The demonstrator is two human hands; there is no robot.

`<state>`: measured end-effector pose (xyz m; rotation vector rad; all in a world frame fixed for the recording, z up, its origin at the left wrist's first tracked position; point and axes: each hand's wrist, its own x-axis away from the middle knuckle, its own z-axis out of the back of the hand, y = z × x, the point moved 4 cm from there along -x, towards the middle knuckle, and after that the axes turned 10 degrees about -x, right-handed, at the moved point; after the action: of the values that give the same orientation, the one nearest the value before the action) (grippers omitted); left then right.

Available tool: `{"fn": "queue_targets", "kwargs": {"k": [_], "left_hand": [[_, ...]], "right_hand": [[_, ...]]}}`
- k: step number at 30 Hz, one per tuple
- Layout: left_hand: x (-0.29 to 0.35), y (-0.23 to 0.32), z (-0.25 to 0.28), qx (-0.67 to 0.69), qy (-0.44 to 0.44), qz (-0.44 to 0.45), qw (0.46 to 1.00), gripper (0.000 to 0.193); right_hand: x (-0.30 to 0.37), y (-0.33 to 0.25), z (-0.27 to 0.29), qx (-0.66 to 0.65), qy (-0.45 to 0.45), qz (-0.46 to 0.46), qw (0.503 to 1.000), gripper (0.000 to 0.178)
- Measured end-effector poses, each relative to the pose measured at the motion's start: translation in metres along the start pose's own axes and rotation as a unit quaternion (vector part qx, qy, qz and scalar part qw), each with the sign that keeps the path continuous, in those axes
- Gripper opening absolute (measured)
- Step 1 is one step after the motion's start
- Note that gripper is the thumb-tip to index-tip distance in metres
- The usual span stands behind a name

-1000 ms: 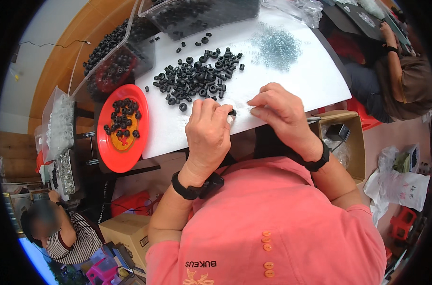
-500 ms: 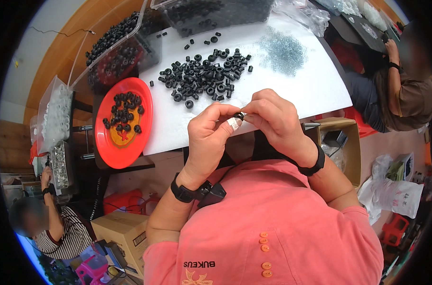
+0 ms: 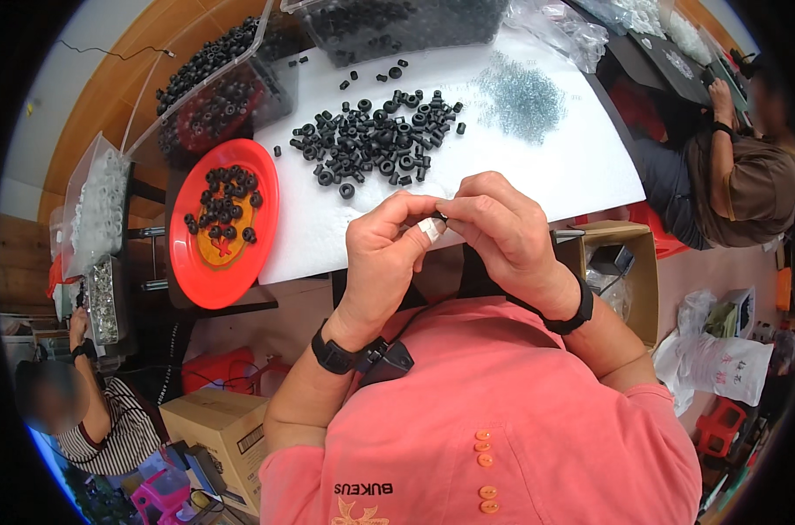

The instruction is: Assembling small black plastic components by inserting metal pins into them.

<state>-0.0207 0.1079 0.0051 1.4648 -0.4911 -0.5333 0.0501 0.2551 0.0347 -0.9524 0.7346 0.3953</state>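
My left hand (image 3: 383, 254) and my right hand (image 3: 501, 229) meet fingertip to fingertip just off the near edge of the white table (image 3: 581, 166). Between them they pinch a small black rubber ring (image 3: 439, 215); a white bandage wraps a left fingertip. A heap of the same black rings (image 3: 376, 140) lies on the table beyond the hands. A pile of small silvery metal parts (image 3: 522, 94) lies to its right. A red plate (image 3: 188, 267) holding several black rings sits at the table's left edge.
Clear bins of black rings (image 3: 227, 83) stand at the table's far side and left. An open cardboard box (image 3: 629, 267) sits below the table on the right. One person sits at the right (image 3: 739, 175), another at lower left (image 3: 91, 420). Another cardboard box (image 3: 218, 429) is on the floor.
My hands have drawn back from the table edge toward my body and come closer together, both now pinching the small black ring.
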Motion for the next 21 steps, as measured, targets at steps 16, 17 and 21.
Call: {"fn": "queue_targets", "kwargs": {"k": [16,17,21], "left_hand": [[-0.005,0.008,0.0,0.081,0.032,-0.018,0.996,0.017],[-0.007,0.005,0.002,0.087,0.033,-0.021,0.995,0.017],[-0.006,-0.006,0.002,0.039,0.024,-0.028,0.999,0.017]], "right_hand": [[-0.005,-0.005,0.011,-0.154,-0.055,-0.21,0.964,0.029],[-0.004,-0.005,0.008,-0.175,-0.073,-0.233,0.954,0.028],[-0.016,0.029,0.027,0.075,-0.073,-0.23,0.968,0.013]]}}
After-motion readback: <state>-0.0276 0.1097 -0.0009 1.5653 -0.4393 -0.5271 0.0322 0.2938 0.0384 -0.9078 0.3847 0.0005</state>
